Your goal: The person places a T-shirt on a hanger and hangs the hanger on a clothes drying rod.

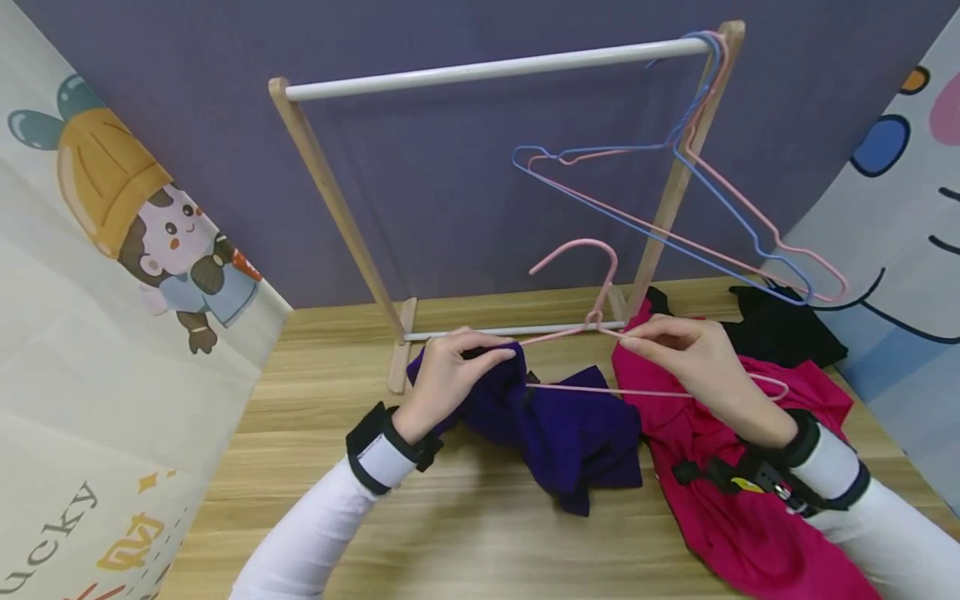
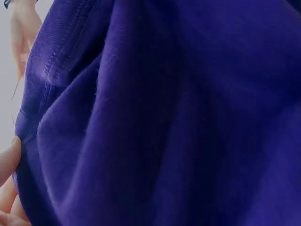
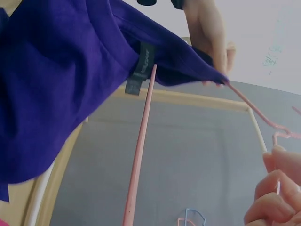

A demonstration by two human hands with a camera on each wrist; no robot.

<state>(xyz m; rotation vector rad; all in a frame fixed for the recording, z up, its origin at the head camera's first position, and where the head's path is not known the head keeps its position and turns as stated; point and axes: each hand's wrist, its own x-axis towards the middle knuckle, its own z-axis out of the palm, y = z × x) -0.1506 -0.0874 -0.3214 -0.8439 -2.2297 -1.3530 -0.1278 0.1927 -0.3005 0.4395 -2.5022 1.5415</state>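
Observation:
A pink hanger (image 1: 614, 265) is held in front of the rack, hook upward. My right hand (image 1: 701, 367) pinches its shoulder just right of the hook's base. My left hand (image 1: 450, 379) pinches the collar edge of a purple garment (image 1: 558, 429) between thumb and fingers. The hanger's left end runs into the garment's neck opening and is hidden by the cloth. In the right wrist view, the hanger's bottom bar (image 3: 139, 146) enters beside a dark neck label (image 3: 142, 61). Purple cloth (image 2: 141, 117) fills most of the left wrist view.
A wooden rack with a white rail (image 1: 495, 68) stands behind my hands. A blue hanger (image 1: 720, 200) and another pink hanger (image 1: 750, 204) hang at its right end. Bright pink clothing (image 1: 750, 508) lies under my right forearm, with black cloth (image 1: 787, 325) behind it.

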